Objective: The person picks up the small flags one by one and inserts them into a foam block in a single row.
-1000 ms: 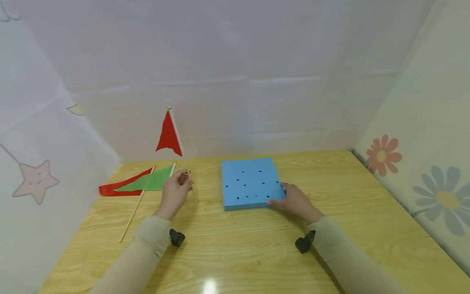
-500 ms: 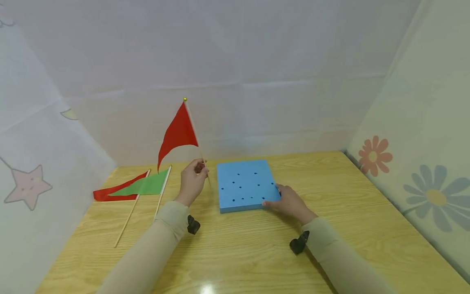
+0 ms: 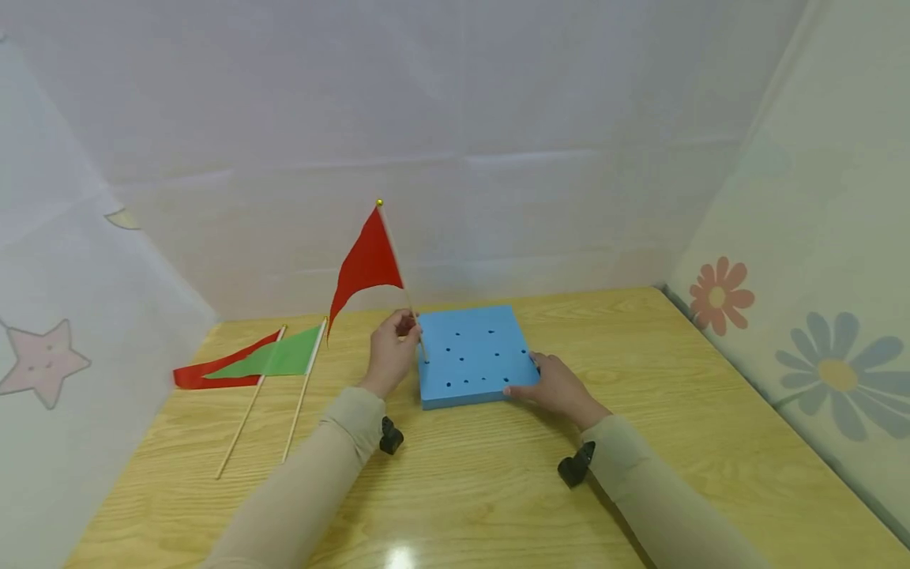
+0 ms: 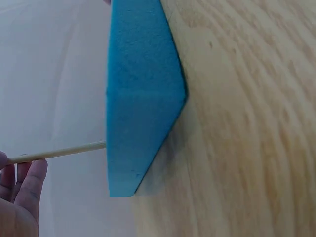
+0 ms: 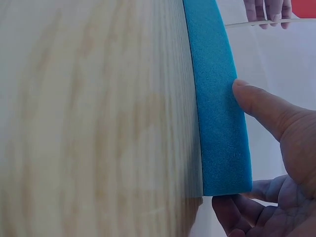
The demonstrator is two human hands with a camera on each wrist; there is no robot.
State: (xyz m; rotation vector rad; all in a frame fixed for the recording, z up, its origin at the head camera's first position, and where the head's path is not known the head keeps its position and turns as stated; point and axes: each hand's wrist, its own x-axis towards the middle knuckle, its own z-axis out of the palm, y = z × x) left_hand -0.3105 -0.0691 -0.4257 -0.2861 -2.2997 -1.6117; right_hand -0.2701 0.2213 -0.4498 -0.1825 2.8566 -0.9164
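My left hand (image 3: 391, 352) pinches the thin wooden stick of a red triangular flag (image 3: 368, 257), tilted up to the left with a gold ball at its top. The stick's lower end is at a hole near the left edge of a blue foam board (image 3: 479, 320). In the left wrist view the stick (image 4: 74, 150) meets the board's upper face; whether it is inside the hole I cannot tell. My right hand (image 3: 562, 389) grips the board's near right corner. In the right wrist view the thumb (image 5: 261, 101) lies at the top edge, the other fingers at the adjoining side.
Left of my left hand, a green flag (image 3: 295, 356) lies partly over another red flag (image 3: 206, 375) on the wooden table (image 3: 469, 490). Several small holes dot the board. Pale cloth walls (image 3: 554, 197) stand behind and at both sides.
My left hand has carried the red flag rightward, from beside the green flag to the board's left edge, and its stick end has reached the board. My right hand keeps gripping the corner.
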